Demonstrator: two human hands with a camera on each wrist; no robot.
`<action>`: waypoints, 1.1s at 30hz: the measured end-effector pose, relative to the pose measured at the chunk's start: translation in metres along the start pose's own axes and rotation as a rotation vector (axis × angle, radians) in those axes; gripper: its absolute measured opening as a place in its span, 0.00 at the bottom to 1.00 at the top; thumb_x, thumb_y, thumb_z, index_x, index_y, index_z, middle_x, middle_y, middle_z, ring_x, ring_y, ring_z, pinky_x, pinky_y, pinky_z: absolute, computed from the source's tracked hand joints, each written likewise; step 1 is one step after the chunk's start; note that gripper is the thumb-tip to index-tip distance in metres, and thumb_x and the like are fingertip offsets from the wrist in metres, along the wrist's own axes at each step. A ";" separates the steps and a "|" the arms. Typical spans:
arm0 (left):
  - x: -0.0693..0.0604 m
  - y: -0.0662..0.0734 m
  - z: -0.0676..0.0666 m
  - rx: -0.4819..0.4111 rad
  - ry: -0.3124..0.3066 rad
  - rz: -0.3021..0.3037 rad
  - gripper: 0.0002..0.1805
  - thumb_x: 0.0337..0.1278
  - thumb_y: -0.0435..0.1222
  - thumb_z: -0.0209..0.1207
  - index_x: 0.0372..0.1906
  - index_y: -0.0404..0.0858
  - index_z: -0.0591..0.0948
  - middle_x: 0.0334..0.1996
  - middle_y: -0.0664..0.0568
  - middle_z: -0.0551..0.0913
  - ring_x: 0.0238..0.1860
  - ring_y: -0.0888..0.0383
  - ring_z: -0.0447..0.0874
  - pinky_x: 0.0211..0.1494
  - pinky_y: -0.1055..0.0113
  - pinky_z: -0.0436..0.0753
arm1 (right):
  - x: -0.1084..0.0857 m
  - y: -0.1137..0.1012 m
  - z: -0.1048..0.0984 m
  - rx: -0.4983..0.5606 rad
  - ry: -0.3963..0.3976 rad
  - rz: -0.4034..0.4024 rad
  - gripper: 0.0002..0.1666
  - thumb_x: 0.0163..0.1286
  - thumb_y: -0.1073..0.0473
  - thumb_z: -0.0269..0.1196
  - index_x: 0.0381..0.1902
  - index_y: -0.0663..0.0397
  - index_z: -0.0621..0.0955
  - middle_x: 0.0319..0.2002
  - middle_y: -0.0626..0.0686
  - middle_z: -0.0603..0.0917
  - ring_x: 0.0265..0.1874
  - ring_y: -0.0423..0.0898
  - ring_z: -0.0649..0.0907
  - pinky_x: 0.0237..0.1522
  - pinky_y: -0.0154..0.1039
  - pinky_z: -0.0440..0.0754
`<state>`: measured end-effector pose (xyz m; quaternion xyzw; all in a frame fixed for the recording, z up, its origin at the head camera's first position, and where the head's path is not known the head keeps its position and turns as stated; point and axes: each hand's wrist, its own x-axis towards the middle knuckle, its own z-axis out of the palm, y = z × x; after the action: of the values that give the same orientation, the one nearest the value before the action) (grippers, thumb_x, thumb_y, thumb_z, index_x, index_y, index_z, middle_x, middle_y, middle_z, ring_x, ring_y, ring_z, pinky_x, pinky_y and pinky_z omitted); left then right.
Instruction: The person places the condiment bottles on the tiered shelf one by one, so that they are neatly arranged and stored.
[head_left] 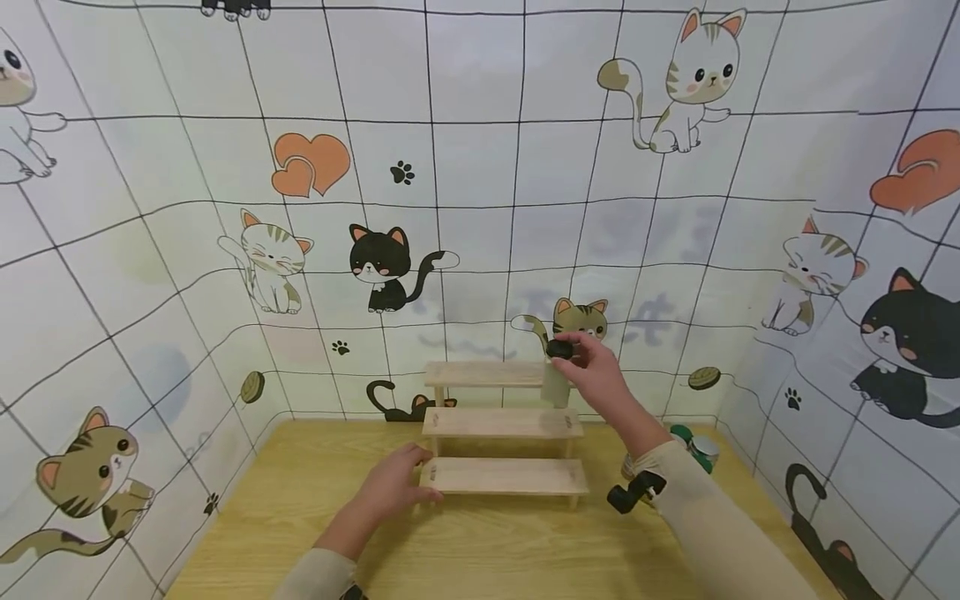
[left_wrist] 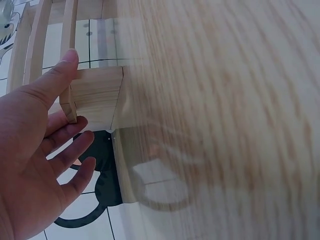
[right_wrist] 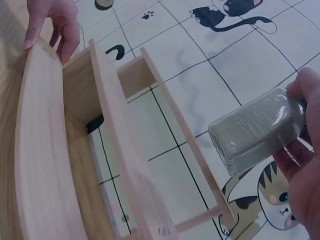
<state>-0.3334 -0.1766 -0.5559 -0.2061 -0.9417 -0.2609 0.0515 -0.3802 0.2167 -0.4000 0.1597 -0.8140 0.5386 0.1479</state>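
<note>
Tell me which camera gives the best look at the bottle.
The right wrist view: the bottle looks large there, its see-through body and base exposed beyond the right hand. The head view shows it small, dark cap between the fingers, overlapping the wooden stand. The left wrist view doesn't show it.

A wood-grain counter [head_left: 255,525] bears a tiered stand [head_left: 504,476] at the left fingers [head_left: 415,455], containers [head_left: 706,450] right of the right fingers [head_left: 587,345].

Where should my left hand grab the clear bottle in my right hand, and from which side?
Probably around the middle of the clear bottle's body, from the left: it hangs upright, cap on top, its flat-sided body bare, while the right hand pinches it up at the black cap.
</note>
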 end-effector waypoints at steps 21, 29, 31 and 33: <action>-0.003 0.006 -0.005 0.026 0.006 -0.021 0.40 0.51 0.53 0.85 0.64 0.36 0.85 0.57 0.47 0.85 0.58 0.42 0.87 0.62 0.41 0.86 | 0.065 -0.032 0.070 0.115 -0.176 -0.060 0.30 0.81 0.57 0.72 0.76 0.52 0.80 0.64 0.61 0.86 0.62 0.57 0.87 0.58 0.52 0.85; -0.005 0.011 -0.010 0.108 0.015 0.003 0.40 0.52 0.56 0.84 0.63 0.37 0.86 0.57 0.48 0.86 0.57 0.44 0.87 0.61 0.43 0.87 | 0.080 -0.042 0.106 0.152 -0.195 -0.065 0.30 0.80 0.60 0.72 0.76 0.54 0.81 0.64 0.62 0.86 0.63 0.59 0.86 0.57 0.53 0.87; -0.005 0.011 -0.009 0.116 0.023 0.009 0.40 0.52 0.56 0.84 0.63 0.37 0.86 0.56 0.48 0.86 0.56 0.45 0.88 0.60 0.44 0.88 | 0.084 -0.042 0.114 0.149 -0.194 -0.065 0.29 0.80 0.59 0.72 0.75 0.53 0.81 0.64 0.61 0.86 0.62 0.58 0.86 0.58 0.52 0.87; -0.006 0.012 -0.009 0.121 0.022 0.012 0.40 0.51 0.56 0.84 0.63 0.37 0.86 0.56 0.48 0.86 0.56 0.45 0.88 0.59 0.45 0.88 | 0.087 -0.040 0.122 0.148 -0.190 -0.063 0.28 0.80 0.60 0.72 0.74 0.52 0.82 0.63 0.62 0.86 0.61 0.58 0.87 0.58 0.53 0.88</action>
<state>-0.3230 -0.1740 -0.5435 -0.2051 -0.9540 -0.2053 0.0759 -0.4507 0.0810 -0.3770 0.2459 -0.7770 0.5746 0.0747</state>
